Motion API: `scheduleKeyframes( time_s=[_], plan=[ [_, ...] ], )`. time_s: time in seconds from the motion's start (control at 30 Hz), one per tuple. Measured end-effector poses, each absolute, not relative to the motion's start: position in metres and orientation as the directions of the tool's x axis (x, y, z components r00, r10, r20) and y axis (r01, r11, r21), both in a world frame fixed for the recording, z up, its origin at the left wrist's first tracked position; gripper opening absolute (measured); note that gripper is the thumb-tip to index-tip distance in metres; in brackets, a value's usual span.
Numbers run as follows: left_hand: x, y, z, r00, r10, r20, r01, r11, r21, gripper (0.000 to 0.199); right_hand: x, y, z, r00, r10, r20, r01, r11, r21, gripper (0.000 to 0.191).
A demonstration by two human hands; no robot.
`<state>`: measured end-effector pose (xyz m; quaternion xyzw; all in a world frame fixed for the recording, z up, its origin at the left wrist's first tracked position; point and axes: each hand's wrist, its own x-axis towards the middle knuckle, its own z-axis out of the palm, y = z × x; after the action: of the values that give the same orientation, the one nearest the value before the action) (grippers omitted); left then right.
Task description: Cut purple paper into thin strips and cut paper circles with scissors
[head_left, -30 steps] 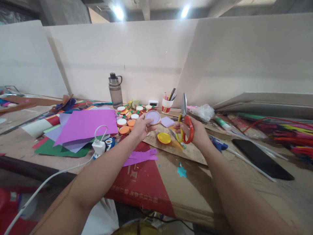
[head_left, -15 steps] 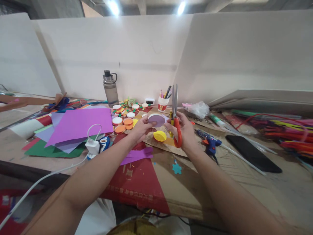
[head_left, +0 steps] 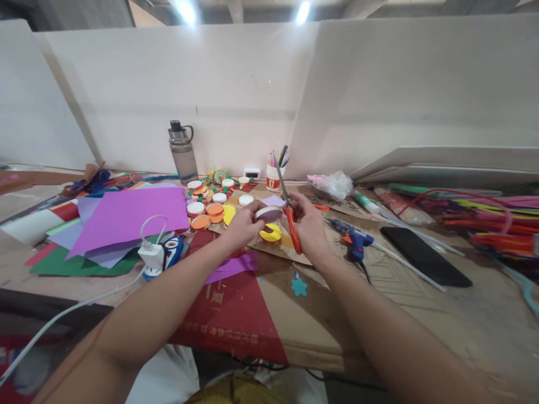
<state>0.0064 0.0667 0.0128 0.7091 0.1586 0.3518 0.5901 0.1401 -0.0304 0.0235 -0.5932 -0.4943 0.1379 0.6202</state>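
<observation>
Clearly, the left hand [head_left: 243,225] pinches the lilac disc [head_left: 270,214] at nine o'clock, apparently to free the side facing the scissors [head_left: 291,225] gripped in the right hand [head_left: 309,225].

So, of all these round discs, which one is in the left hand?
The lavender disc with the white edge, pinched in the left hand. It alone is held up; the orange discs and white discs lie farther left.

A cardboard-topped table [head_left: 311,331] spreads beneath the fingers [head_left: 251,209]. Nearside of them lies a teal cutout [head_left: 298,285]; rightward, a black phone [head_left: 425,256].
</observation>
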Motion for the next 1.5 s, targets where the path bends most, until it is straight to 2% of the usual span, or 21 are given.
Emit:
scheduleKeyframes(
  time_s=[0.1,0.33,0.5,0.57,0.67,0.8,1.1,1.5],
  plan=[
    [0.008,0.063,0.012,0.715,0.623,0.318,-0.248,-0.2,0.948,0.029,0.142,-0.03,0.023,0.476,0.765,0.433,0.429,0.228,-0.874,0.048],
    [0.008,0.072,0.018,0.59,0.781,0.205,-0.34,0.009,0.941,0.028,0.139,-0.035,0.024,0.478,0.765,0.432,0.332,0.298,-0.895,0.055],
    [0.004,0.081,0.021,0.564,0.81,0.158,-0.399,0.1,0.912,0.038,0.13,-0.045,0.032,0.402,0.836,0.372,0.364,0.227,-0.903,0.059],
    [0.004,0.083,0.02,0.537,0.821,0.193,-0.42,0.061,0.906,0.037,0.127,-0.047,0.035,0.357,0.862,0.36,0.391,0.212,-0.895,0.054],
    [0.004,0.086,0.018,0.448,0.852,0.271,-0.431,-0.06,0.9,0.03,0.121,-0.051,0.04,0.303,0.897,0.322,0.452,0.162,-0.877,0.036],
    [0.003,0.09,0.019,0.351,0.87,0.347,-0.451,-0.168,0.877,0.029,0.115,-0.057,0.046,0.219,0.952,0.214,0.481,0.086,-0.873,0.02],
    [0.001,0.096,0.018,0.325,0.853,0.408,-0.435,-0.248,0.866,0.028,0.114,-0.055,0.041,0.151,0.988,0.038,0.448,-0.034,-0.893,0.026],
    [0.003,0.099,0.015,0.338,0.838,0.429,-0.408,-0.281,0.869,0.031,0.111,-0.06,0.051,0.178,0.984,-0.027,0.458,-0.107,-0.882,0.024]
  ],
)
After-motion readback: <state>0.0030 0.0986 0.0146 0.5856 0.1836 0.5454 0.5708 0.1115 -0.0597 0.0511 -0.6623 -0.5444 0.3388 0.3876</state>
